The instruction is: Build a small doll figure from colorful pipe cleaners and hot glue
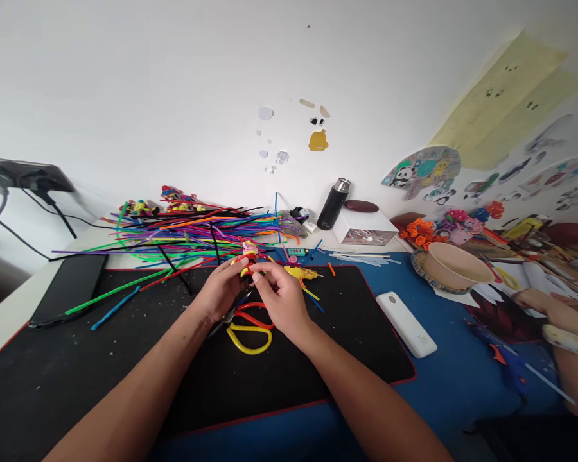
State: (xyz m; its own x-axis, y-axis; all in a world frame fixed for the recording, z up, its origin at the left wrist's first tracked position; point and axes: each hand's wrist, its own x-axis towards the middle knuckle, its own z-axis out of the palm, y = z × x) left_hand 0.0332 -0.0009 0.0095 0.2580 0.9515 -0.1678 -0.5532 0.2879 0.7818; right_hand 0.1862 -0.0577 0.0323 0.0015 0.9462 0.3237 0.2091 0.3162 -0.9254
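Both hands meet over the black mat, around a small figure in red, yellow and pink that looks made of fuzzy craft stems. My left hand is closed on its left side, fingertips at its middle. From the right, my right hand pinches the lower part with thumb and index finger. The hands partly hide the figure's lower end. Just below them lie scissors with one red and one yellow handle loop. A yellow glue gun rests behind my right hand.
A pile of coloured stems lies behind the mat. A phone is at the left, a white power bank at the right. Farther back stand a black bottle and a pink bowl. Another person's arm is at the far right.
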